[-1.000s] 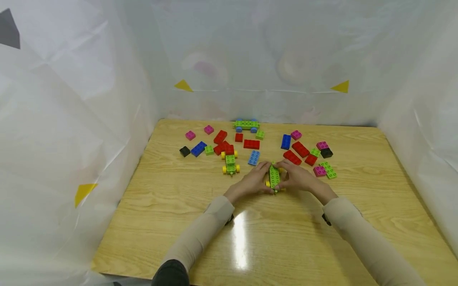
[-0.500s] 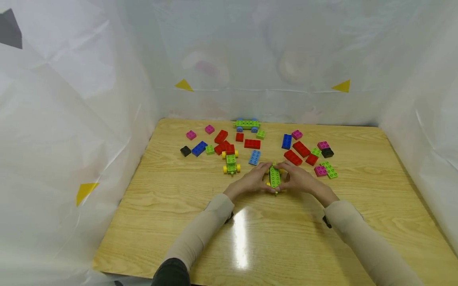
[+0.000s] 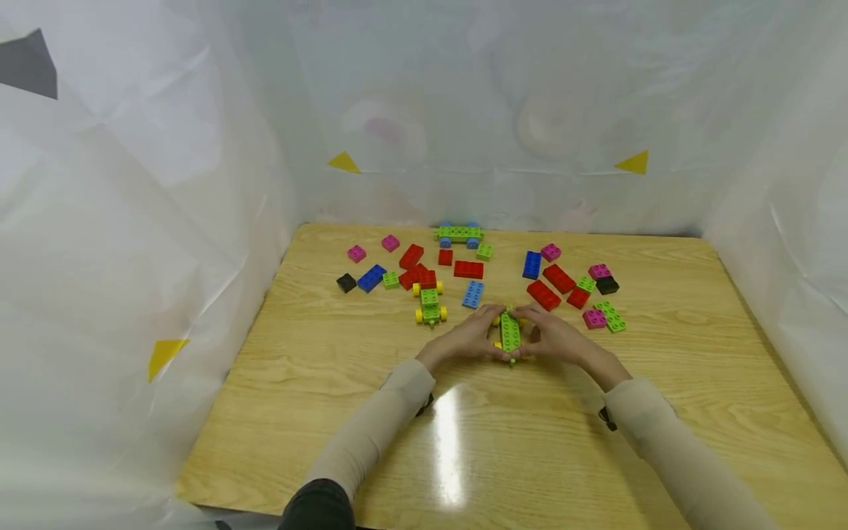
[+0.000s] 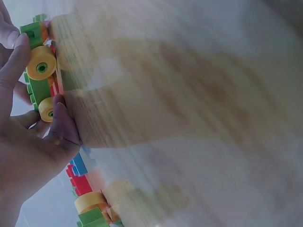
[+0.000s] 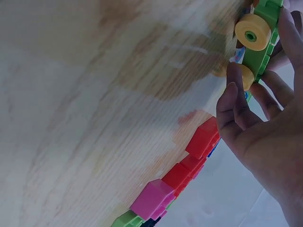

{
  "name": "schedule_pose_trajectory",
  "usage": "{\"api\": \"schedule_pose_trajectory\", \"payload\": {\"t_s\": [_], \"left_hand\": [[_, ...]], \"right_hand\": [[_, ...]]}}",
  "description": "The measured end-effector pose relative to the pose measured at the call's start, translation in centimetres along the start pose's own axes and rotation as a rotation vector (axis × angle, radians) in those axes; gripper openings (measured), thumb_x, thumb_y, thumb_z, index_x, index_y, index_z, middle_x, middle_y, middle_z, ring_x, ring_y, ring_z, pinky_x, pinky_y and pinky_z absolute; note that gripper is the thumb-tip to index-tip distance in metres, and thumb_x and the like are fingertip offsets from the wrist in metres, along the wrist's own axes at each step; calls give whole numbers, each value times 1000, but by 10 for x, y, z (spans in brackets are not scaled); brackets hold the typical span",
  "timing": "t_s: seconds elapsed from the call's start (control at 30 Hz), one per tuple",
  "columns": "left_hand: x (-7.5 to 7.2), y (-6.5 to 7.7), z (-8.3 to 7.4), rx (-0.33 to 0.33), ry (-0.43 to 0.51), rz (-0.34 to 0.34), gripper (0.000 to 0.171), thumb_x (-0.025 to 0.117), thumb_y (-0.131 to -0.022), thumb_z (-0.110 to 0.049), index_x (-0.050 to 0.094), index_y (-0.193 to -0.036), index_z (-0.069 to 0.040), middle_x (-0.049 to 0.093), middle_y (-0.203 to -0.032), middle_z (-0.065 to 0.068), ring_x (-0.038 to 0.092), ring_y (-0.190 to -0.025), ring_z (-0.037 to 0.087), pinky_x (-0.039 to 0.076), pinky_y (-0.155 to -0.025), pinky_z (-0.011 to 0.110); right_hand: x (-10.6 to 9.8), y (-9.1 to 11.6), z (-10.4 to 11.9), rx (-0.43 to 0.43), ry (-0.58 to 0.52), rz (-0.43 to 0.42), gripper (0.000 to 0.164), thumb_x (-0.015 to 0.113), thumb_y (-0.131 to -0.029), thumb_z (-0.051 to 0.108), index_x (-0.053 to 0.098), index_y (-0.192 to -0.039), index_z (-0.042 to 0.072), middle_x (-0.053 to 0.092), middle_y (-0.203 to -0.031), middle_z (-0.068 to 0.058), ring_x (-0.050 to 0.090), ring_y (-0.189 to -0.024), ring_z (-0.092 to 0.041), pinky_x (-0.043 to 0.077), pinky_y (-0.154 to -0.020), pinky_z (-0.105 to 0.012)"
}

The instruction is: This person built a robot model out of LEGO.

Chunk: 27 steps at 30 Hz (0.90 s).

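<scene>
In the head view, a green toy-brick car base (image 3: 510, 333) with yellow wheels sits between both hands, its long side pointing away from me. My left hand (image 3: 467, 338) grips it from the left, thumb at the near end and fingertips at the far end. From the opposite side my right hand (image 3: 558, 340) holds it the same way. The left wrist view shows two yellow wheels (image 4: 41, 62) and the studded green side, with fingers around them. In the right wrist view, fingertips curl beside the lower wheel (image 5: 246, 77), partly hiding it.
A second yellow-wheeled car (image 3: 430, 300) carrying green and red bricks stands to the left. Behind it is a green base with blue wheels (image 3: 460, 234). Loose bricks lie either side, including a light blue brick (image 3: 473, 294), a red brick (image 3: 544, 295) and a pink brick (image 3: 594, 319).
The head view has shifted slightly. Both hands stay around the green car base in nearly the same spot, with only small finger movements.
</scene>
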<state>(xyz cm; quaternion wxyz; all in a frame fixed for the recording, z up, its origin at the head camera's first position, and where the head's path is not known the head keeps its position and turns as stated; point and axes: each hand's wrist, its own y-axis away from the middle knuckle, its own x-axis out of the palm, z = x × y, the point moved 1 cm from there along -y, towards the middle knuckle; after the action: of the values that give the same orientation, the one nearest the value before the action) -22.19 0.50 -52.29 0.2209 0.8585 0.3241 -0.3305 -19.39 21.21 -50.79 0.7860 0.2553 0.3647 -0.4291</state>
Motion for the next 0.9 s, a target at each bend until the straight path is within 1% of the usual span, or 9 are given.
{"api": "schedule_pose_trajectory", "payload": {"t_s": [0.23,0.5,0.73,0.9], "left_hand": [[0,2,1,-1,6,7,97,77,-79,-46,22,-153,-15,26,-154,3,30,-139,20,31,-110,36],[-1,2,2,7,9,18,98,77,-78,-48,22,-153,-15,26,-155,5,29,-140,21,30,-111,37],[-1,1,3,14,12,18,99,76,-78,-49,22,-153,-15,25,-155,5,29,-140,20,30,-111,37],[-1,1,4,24,16,14,99,77,-78,-49,22,-153,-14,26,-154,5,30,-140,20,30,-111,37]], "right_hand": [[3,2,0,5,-18,2,81,76,-78,47,45,-142,8,40,-141,-13,54,-88,-20,49,-80,-36],[5,6,0,15,-3,-5,82,74,-80,49,42,-145,10,37,-146,-14,56,-93,-22,50,-85,-42],[6,8,0,2,8,-11,84,71,-82,50,39,-147,9,35,-149,-17,58,-95,-22,50,-86,-45],[7,9,0,-2,-5,-16,84,72,-82,48,37,-148,9,34,-150,-16,59,-94,-22,50,-87,-45]]}}
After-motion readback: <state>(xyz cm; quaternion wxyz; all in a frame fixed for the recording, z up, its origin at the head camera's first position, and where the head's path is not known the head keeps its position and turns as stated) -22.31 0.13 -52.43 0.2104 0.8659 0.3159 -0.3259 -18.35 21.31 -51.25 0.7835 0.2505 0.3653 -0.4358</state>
